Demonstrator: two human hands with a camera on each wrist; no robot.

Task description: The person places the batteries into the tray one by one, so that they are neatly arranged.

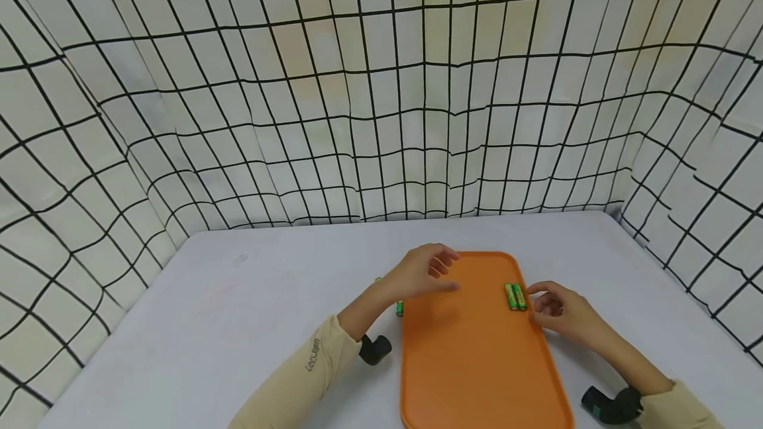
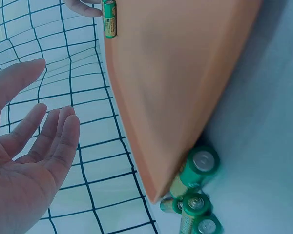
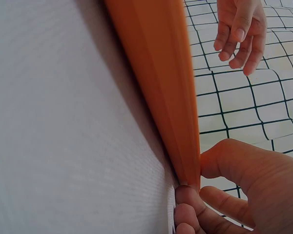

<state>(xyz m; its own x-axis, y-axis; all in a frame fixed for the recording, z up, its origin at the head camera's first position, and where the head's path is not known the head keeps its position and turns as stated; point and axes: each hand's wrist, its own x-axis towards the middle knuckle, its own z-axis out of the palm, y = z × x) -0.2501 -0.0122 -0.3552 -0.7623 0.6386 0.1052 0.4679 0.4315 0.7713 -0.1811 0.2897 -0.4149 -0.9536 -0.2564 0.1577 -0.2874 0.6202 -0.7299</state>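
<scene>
The head view shows two green-and-gold cylindrical batteries (image 1: 515, 296) lying side by side on the smooth orange rectangular tray (image 1: 477, 356), just inside its right rim, on a white worktop (image 1: 268, 290). The right hand (image 1: 563, 310) is at that rim with bent fingers; the left hand (image 1: 422, 273) hangs over the tray's far left part, its fingers loosely spread and holding nothing. To handle the pair well, I would keep the two aligned, nudge them lightly with the fingertips, and avoid jolting the tray, since cylinders probably roll easily. The left wrist view confirms a bare left palm and reveals what that forearm mostly covers from above: a bunch of green batteries (image 2: 194, 197), at least four, crowded outside the tray near a corner; I would reach for these singly, lest one roll away. The right wrist view omits all batteries but shows the right fingers curled close against the tray's outer wall; whether they pinch the rim, I cannot tell.
</scene>
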